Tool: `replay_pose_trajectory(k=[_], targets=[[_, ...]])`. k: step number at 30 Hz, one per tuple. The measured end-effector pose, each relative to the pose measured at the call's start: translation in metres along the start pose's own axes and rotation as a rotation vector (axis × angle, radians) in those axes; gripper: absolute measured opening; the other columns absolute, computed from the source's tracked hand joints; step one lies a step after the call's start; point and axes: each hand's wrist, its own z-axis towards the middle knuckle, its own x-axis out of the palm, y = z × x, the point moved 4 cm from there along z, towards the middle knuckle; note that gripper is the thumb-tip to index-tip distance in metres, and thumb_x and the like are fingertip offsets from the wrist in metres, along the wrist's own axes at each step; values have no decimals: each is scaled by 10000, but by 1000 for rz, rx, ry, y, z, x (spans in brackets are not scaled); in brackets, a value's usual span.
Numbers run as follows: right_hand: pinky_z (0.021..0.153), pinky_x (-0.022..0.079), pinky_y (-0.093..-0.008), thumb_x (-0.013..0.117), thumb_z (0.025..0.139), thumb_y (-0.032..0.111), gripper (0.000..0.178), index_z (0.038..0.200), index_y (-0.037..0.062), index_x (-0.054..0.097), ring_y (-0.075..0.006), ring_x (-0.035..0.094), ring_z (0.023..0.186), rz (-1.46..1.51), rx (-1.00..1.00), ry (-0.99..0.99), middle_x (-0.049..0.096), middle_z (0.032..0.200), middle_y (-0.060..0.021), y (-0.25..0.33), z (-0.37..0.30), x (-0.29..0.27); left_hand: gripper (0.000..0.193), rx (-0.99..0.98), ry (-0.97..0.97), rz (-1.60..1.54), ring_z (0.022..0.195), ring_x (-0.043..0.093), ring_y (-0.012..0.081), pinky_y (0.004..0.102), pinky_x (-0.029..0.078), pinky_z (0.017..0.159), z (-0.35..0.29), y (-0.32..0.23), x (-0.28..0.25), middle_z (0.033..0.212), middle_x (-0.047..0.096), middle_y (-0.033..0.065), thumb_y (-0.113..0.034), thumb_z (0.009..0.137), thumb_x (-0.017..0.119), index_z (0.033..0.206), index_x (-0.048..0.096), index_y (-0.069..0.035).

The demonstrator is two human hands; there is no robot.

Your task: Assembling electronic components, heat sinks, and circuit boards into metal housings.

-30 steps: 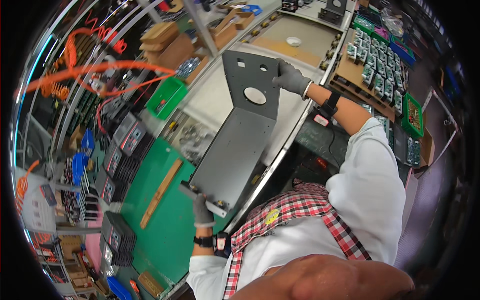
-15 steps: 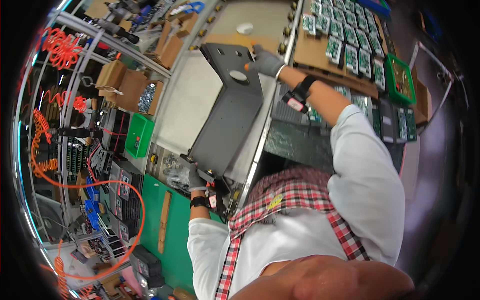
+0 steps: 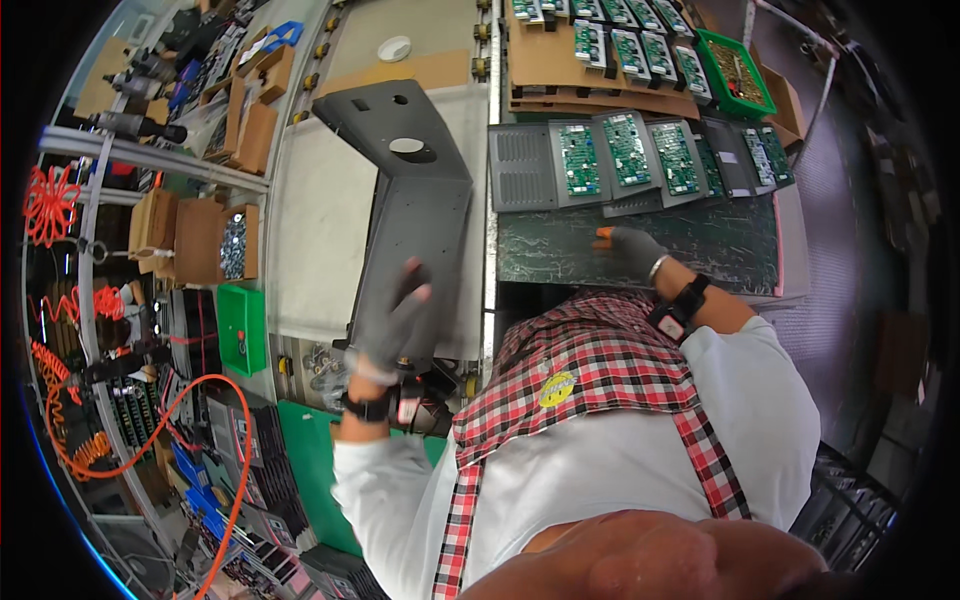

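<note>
A bent grey sheet-metal panel with round holes lies on the conveyor, its far flange raised at an angle. My left hand, in a grey glove with bare fingertips, is over the panel's near part. Its fingers are apart with nothing in them; whether they touch the metal I cannot tell. To the right, my right hand, gloved in grey with an orange fingertip, hovers over a dark worn tabletop. Its fingers reach leftward, holding nothing visible. Just beyond it are grey vented covers and green circuit boards.
More boards stand on cardboard at the far right, beside a green bin of small brass-coloured parts. Left of the conveyor are another green bin, a cardboard box of metal hardware and a coiled orange air hose.
My right hand has left the panel's far flange and come back over the dark tabletop. My left hand has lifted from the panel's near end and opened. The view has turned rightward.
</note>
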Motion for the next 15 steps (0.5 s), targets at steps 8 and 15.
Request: replay_pose_trajectory(k=[8, 15], targets=[[665, 495, -379, 504, 789, 86, 244, 1016, 26, 437, -253, 552, 751, 300, -247, -176, 510, 921, -137, 9, 27, -6, 302, 227, 393, 1155, 822, 522, 255, 334, 457, 725, 186, 79, 103, 830, 514, 119, -160, 700, 603, 970, 524, -51], [669, 504, -359, 514, 779, 58, 386, 1124, 37, 344, -253, 553, 804, 329, -295, -229, 500, 960, -127, 36, 23, 1, 265, -512, -91, 100, 704, 577, 297, 358, 515, 518, 216, 144, 120, 830, 527, 173, -239, 813, 450, 842, 494, 21]])
